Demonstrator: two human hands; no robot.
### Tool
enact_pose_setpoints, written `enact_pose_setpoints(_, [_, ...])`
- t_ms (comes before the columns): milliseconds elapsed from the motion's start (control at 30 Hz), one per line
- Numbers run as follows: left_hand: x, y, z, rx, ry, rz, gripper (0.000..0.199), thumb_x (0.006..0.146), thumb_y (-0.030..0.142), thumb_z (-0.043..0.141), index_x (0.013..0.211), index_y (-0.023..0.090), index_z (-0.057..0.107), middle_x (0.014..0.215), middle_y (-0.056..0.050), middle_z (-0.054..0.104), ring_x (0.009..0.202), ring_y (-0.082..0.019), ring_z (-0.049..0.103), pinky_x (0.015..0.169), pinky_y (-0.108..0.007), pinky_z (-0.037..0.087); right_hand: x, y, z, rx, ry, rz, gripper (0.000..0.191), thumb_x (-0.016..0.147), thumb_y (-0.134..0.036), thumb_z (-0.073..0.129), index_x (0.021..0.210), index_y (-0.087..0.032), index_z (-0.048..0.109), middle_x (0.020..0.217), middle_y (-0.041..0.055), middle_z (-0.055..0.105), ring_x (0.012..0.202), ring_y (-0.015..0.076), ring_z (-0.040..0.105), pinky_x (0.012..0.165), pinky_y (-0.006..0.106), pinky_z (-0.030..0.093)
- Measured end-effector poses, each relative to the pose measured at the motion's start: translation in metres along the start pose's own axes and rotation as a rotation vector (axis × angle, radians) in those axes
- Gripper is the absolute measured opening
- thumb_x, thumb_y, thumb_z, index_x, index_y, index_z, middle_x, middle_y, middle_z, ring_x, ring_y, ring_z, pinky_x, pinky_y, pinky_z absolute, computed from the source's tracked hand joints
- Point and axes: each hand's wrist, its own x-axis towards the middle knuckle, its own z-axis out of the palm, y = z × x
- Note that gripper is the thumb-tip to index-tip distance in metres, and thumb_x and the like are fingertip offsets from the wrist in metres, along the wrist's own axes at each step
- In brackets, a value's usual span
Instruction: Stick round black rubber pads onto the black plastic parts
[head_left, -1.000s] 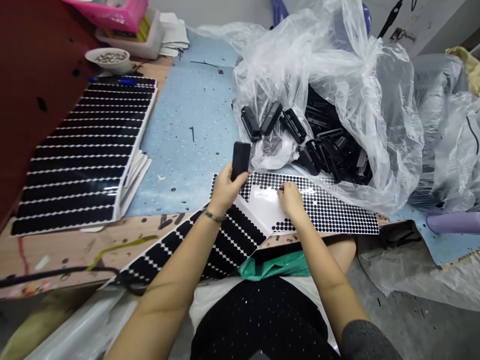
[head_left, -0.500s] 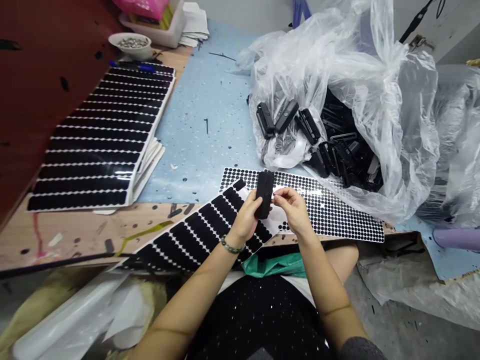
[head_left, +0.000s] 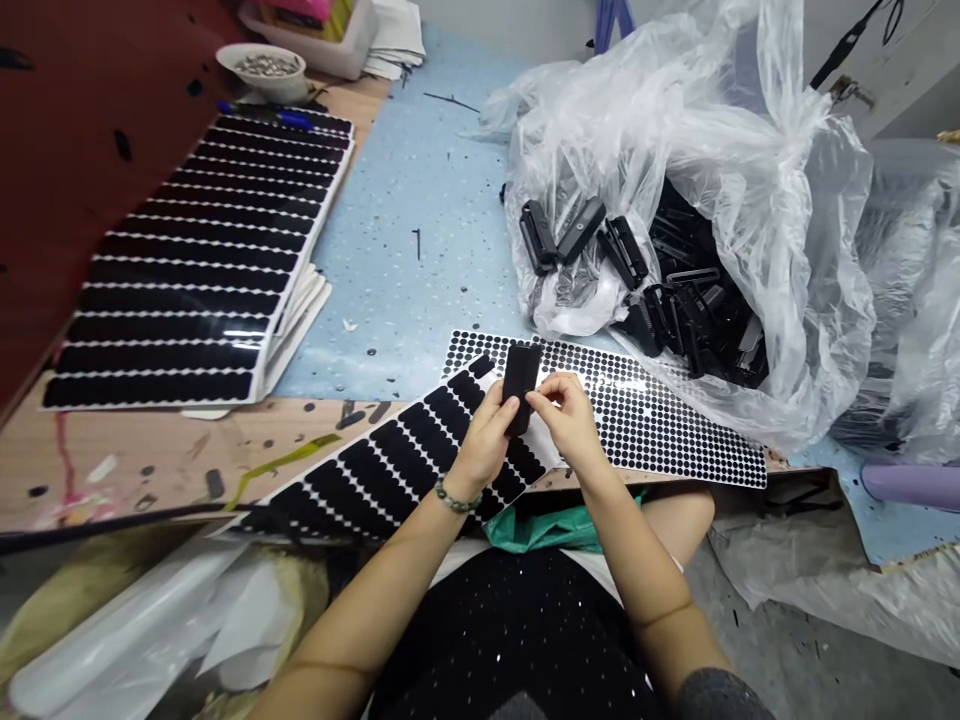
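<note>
My left hand [head_left: 486, 432] is closed round the lower part of a black rectangular piece [head_left: 522, 376], which stands nearly upright. The pinched fingertips of my right hand [head_left: 564, 412] touch the piece's right edge; whatever may be between them is too small to make out. Beneath my hands lie a white sheet with black oblong strips [head_left: 390, 460] and, to the right, a white sheet of small black dots [head_left: 675, 430]. Part of a blank white backing shows between the two sheets.
A clear plastic bag [head_left: 795, 340] full of black clips [head_left: 697, 310] lies at the right. A stack of black-strip sheets [head_left: 187, 270] is at the left, with a blue pen [head_left: 289, 120] on it. A bowl of small metal parts [head_left: 279, 88] stands behind.
The black piece has turned in my left hand and now shows a smoother face. My right fingertips have moved left onto its edge. The whole view has shifted slightly.
</note>
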Motion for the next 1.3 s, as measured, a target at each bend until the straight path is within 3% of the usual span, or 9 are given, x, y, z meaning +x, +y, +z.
enact_pose_setpoints(167, [0.002,0.008,-0.033,0.053,0.161,0.087,0.035,0.08,0.044,0.065,0.109,0.024,0.06,0.113,-0.006,0.067,0.103,-0.021,0.065,0.091,-0.034,0.052,0.024,0.007,0.022,-0.149,-0.092,0.058,0.025,0.075,-0.036,0.069,0.09,-0.022,0.055,0.102,0.0015,0.053,0.071,0.0111,0.055,0.071,0.029,0.052])
enact_pose_setpoints(333, [0.016,0.002,-0.055,0.0,0.371,0.047,0.03,0.08,0.043,0.064,0.103,0.025,0.057,0.103,-0.003,0.068,0.092,-0.016,0.068,0.083,-0.029,0.053,0.045,0.007,0.053,-0.54,-0.157,-0.074,0.005,0.085,-0.018,0.058,0.09,-0.019,0.06,0.116,0.011,0.054,0.101,0.0225,0.058,0.092,0.039,0.049])
enact_pose_setpoints(467, [0.024,-0.006,-0.055,-0.074,0.413,0.047,0.029,0.078,0.041,0.066,0.099,0.024,0.056,0.095,-0.001,0.07,0.09,-0.016,0.068,0.085,-0.03,0.053,0.04,0.01,0.059,-0.526,-0.282,-0.257,0.014,0.085,-0.011,0.052,0.08,-0.02,0.06,0.113,0.0105,0.059,0.106,0.023,0.056,0.096,0.041,0.046])
enact_pose_setpoints(667, [0.008,0.02,-0.061,-0.118,0.171,-0.067,0.036,0.071,0.037,0.075,0.102,0.022,0.064,0.104,-0.006,0.072,0.101,-0.024,0.068,0.093,-0.039,0.053,0.031,0.005,0.02,-0.165,-0.13,-0.063,0.01,0.082,-0.023,0.06,0.073,-0.021,0.058,0.105,0.0058,0.057,0.095,0.0187,0.058,0.079,0.034,0.052])
enact_pose_setpoints(833, [-0.01,0.05,-0.057,0.187,-0.209,-0.096,0.046,0.064,0.023,0.082,0.109,0.025,0.07,0.139,-0.01,0.056,0.111,-0.03,0.065,0.092,-0.042,0.056,0.021,-0.019,-0.01,-0.325,-0.324,-0.223,0.009,0.081,-0.018,0.061,0.073,-0.021,0.058,0.105,0.0059,0.055,0.092,0.0185,0.057,0.081,0.036,0.051])
enact_pose_setpoints(933, [-0.01,0.054,-0.048,0.334,-0.341,-0.049,0.039,0.064,0.019,0.08,0.101,0.027,0.074,0.132,-0.009,0.062,0.11,-0.027,0.065,0.091,-0.04,0.057,0.015,-0.029,-0.018,-0.384,-0.418,-0.288,0.01,0.081,-0.015,0.058,0.074,-0.022,0.058,0.104,0.0055,0.056,0.092,0.0185,0.057,0.084,0.037,0.05])
enact_pose_setpoints(1000, [-0.01,0.053,-0.043,0.311,-0.337,-0.043,0.039,0.066,0.019,0.079,0.103,0.026,0.073,0.119,-0.009,0.068,0.107,-0.026,0.067,0.092,-0.04,0.057,0.013,-0.029,-0.022,-0.314,-0.39,-0.255,0.009,0.081,-0.018,0.06,0.073,-0.022,0.058,0.1,0.005,0.057,0.091,0.0185,0.057,0.082,0.036,0.051])
enact_pose_setpoints(1167, [-0.016,0.047,-0.031,-0.016,-0.121,0.024,0.039,0.066,0.023,0.082,0.102,0.029,0.068,0.121,-0.004,0.067,0.119,-0.027,0.061,0.106,-0.045,0.047,0.002,-0.021,-0.026,0.199,0.024,-0.018,0.02,0.076,-0.038,0.066,0.068,-0.022,0.057,0.096,0.0039,0.053,0.086,0.0178,0.055,0.075,0.035,0.053])
enact_pose_setpoints(1300, [-0.02,0.041,-0.016,-0.165,-0.08,0.063,0.04,0.063,0.025,0.084,0.095,0.032,0.061,0.124,0.001,0.063,0.128,-0.027,0.054,0.11,-0.049,0.042,-0.016,-0.028,-0.012,0.455,0.036,0.117,0.028,0.066,-0.042,0.076,0.065,-0.021,0.057,0.102,0.0046,0.055,0.088,0.0181,0.057,0.082,0.038,0.054])
